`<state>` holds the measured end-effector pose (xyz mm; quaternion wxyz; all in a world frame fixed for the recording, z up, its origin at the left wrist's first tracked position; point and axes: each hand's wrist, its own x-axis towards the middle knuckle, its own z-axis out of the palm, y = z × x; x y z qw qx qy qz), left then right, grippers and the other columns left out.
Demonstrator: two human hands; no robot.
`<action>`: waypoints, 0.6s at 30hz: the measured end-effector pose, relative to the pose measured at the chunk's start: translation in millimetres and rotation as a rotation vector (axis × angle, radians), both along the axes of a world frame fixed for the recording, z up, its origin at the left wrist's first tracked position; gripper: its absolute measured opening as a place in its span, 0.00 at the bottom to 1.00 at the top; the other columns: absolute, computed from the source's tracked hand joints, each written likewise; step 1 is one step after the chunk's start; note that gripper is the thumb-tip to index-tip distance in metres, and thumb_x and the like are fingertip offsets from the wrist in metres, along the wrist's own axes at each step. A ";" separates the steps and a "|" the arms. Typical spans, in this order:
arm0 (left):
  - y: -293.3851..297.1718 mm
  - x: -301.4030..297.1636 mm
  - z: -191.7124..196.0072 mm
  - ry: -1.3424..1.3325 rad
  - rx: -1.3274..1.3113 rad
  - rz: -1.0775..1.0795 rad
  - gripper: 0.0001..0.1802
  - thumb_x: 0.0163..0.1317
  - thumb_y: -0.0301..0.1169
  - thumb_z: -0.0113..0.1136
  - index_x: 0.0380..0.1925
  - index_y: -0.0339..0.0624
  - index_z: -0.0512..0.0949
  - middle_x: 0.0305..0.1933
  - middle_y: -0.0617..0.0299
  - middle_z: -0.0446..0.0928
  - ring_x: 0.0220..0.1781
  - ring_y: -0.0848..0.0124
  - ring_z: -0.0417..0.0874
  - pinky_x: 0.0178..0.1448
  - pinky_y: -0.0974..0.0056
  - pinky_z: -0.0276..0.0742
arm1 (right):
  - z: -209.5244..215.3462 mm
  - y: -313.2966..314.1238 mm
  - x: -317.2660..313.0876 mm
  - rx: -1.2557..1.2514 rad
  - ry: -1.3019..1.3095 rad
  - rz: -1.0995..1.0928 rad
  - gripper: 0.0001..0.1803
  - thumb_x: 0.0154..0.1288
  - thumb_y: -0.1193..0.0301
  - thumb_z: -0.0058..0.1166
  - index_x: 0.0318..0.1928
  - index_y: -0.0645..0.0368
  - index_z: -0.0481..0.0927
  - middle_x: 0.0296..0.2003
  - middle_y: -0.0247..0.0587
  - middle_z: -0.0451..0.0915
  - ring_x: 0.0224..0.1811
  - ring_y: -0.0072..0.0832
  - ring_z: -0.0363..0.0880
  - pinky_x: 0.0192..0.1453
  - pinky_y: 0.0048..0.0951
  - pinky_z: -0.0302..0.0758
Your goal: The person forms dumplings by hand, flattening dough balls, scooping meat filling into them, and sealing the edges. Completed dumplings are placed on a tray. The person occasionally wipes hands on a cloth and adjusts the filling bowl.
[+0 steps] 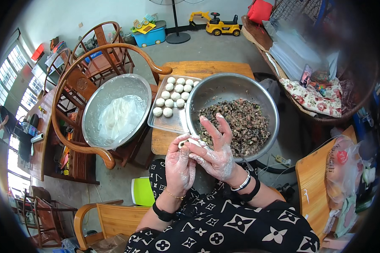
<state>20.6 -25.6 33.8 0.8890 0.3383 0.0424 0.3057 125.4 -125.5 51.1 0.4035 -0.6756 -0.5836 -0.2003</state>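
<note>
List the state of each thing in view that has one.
Left hand: floury, pinching dough piece.
Right hand: floury, pinching too, two fingers extended.
Dough piece: between both hands, partly hidden.
Tray: lidless, partly filled.
Dough balls: rounded, resting in tray.
Right bowl: uncovered, holding chopped mix.
Left bowl: plastic sheet inside.

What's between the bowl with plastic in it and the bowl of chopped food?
In the head view, a tray of round white dough balls lies between them.

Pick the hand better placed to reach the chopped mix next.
Probably the right hand: its raised fingers show against the chopped mix; the left hand sits farther left. Both hands are at the dough piece.
</note>
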 end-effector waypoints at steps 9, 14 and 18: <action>-1.8 -0.4 4.0 -0.173 -0.031 -0.015 0.19 0.74 0.35 0.55 0.60 0.45 0.65 0.64 0.50 0.71 0.66 0.58 0.75 0.72 0.53 0.70 | -9.7 -0.4 -7.2 0.046 0.278 0.022 0.31 0.69 0.53 0.56 0.67 0.55 0.75 0.77 0.57 0.51 0.78 0.56 0.46 0.78 0.52 0.46; -4.3 -1.2 9.7 -0.145 -0.043 0.012 0.14 0.77 0.32 0.49 0.58 0.44 0.64 0.66 0.47 0.70 0.68 0.51 0.74 0.62 0.57 0.81 | -11.1 1.4 -12.5 0.001 0.207 -0.001 0.29 0.70 0.55 0.56 0.66 0.56 0.77 0.76 0.58 0.53 0.77 0.57 0.46 0.78 0.53 0.47; 0.2 -3.6 1.3 -0.095 -0.010 -0.030 0.12 0.77 0.30 0.50 0.56 0.43 0.66 0.63 0.51 0.72 0.62 0.60 0.79 0.57 0.63 0.81 | -12.9 3.9 -14.4 0.042 0.206 0.018 0.26 0.69 0.60 0.58 0.63 0.56 0.79 0.75 0.60 0.56 0.77 0.59 0.47 0.78 0.54 0.47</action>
